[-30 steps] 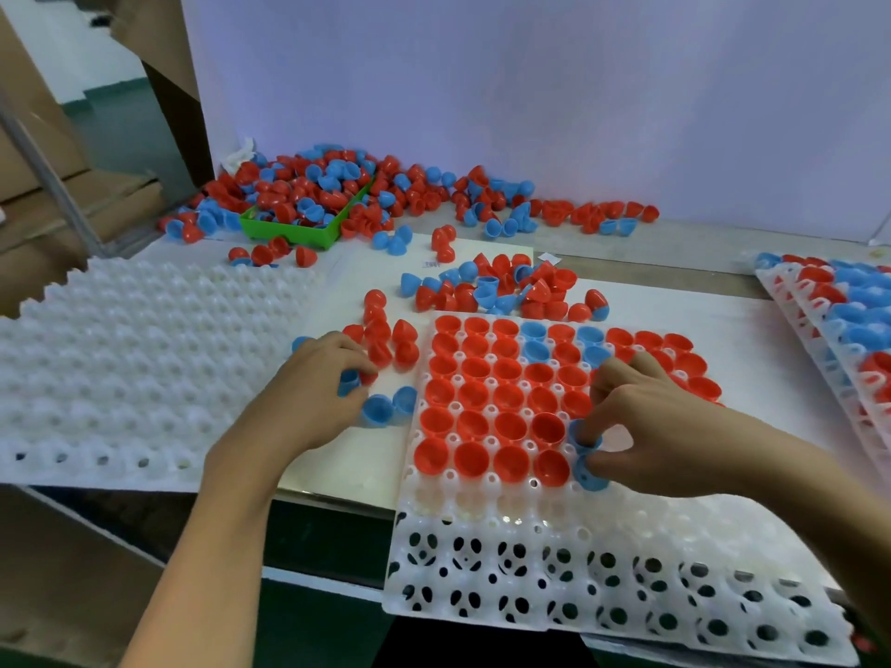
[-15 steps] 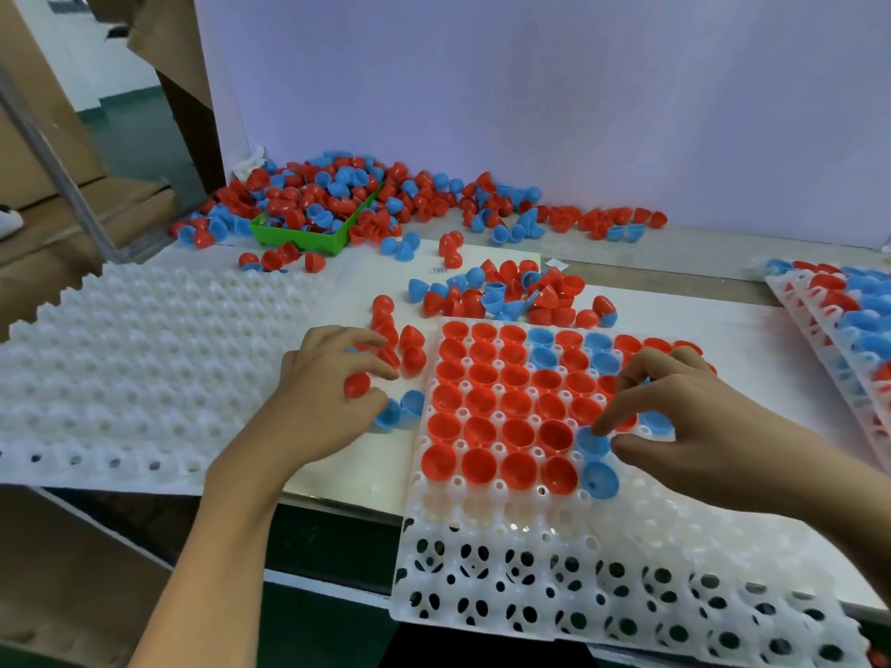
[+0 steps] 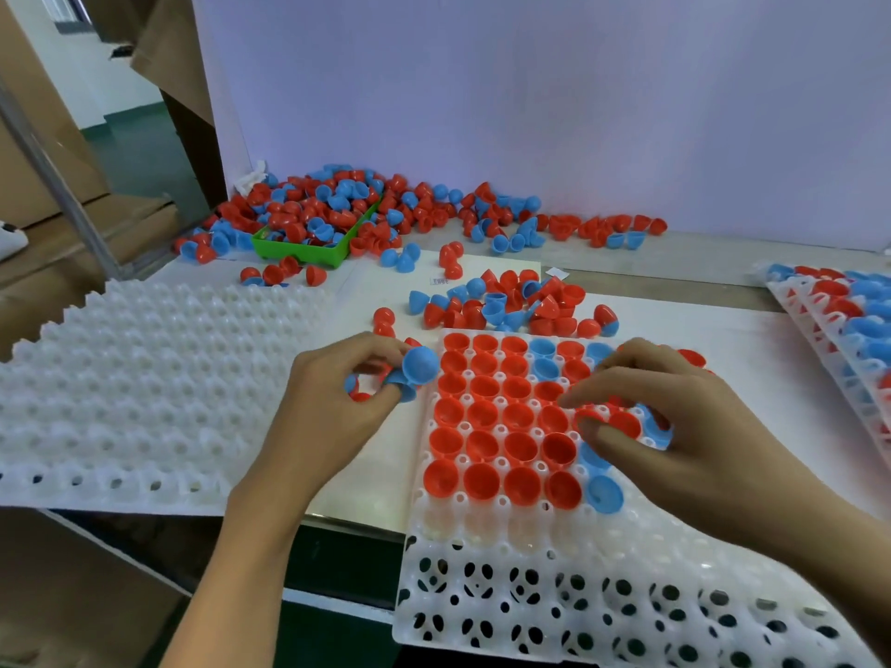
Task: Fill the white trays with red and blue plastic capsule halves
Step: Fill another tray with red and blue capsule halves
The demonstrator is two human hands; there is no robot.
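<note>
Where the right hand [image 3: 675,426] covers the tray [image 3: 530,595], capsules are hidden.

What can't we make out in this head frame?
- Tray pockets under the right hand: hidden by the hand, fill unknown.
- Halves in the left hand: blue one shows; count hidden by curled fingers.
- Right tray: cut off by the frame edge.
- Small label: print too small to read.

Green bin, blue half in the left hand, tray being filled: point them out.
Green bin [image 3: 308,250]: head view, front wall.
Blue half [image 3: 420,365]: head view, rounded dome.
Tray [image 3: 487,527]: head view, bare white pockets below the red rows.
</note>
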